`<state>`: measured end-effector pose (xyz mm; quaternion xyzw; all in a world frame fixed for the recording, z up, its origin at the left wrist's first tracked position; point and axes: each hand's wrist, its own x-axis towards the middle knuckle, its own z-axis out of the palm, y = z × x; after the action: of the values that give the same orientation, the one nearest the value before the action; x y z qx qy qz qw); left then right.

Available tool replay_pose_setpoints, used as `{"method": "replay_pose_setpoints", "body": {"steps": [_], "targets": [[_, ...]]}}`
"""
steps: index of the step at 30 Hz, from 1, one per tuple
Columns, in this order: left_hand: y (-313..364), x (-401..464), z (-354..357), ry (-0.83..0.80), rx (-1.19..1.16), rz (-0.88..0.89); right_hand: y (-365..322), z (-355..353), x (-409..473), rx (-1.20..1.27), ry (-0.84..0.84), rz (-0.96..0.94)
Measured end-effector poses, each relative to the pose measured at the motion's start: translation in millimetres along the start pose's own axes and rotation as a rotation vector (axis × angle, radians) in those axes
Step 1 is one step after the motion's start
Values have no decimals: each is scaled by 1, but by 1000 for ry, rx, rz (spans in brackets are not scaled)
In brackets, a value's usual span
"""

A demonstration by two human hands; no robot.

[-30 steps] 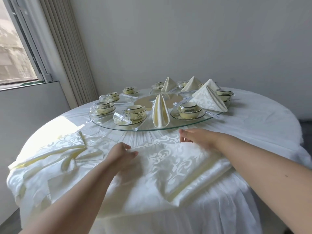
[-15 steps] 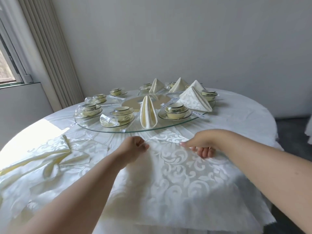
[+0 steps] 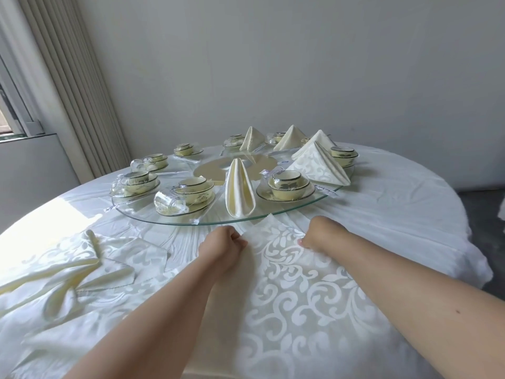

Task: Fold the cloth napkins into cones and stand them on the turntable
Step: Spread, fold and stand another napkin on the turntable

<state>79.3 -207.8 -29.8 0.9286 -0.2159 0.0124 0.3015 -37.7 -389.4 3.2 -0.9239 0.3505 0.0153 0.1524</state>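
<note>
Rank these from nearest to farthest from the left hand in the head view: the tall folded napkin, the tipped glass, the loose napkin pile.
From the left hand:
1. Tall folded napkin, just beyond it on the turntable's near edge.
2. Tipped glass, beyond and to the left, on the turntable.
3. Loose napkin pile, far left on the table.

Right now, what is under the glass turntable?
Through the glass turntable the white tablecloth shows, pleated, with a round tan base at the centre. Dishes and folded napkins on top hide the rest.

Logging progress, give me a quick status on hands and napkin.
Left hand and right hand each grip the flat napkin's far edge. Not yet folded. Turntable rim close ahead.
</note>
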Motion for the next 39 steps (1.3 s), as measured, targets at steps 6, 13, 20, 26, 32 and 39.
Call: {"method": "replay_pose_setpoints", "body": {"steps": [6, 13, 20, 26, 32, 39], "targets": [[4, 17, 10, -6, 34, -32, 5, 3, 12, 37, 23, 114], [7, 22, 11, 15, 82, -75, 10, 12, 21, 23, 149, 64], [9, 27, 11, -50, 252, -115, 14, 7, 5, -39, 86, -26], [3, 9, 12, 97, 179, 28, 51, -14, -9, 59, -157, -45], [-4, -16, -3, 250, 18, 21, 89, -32, -42, 263, -196, -104], [-14, -23, -44, 432, -9, -21, 37, -45, -39, 66, 208, -307]]}}
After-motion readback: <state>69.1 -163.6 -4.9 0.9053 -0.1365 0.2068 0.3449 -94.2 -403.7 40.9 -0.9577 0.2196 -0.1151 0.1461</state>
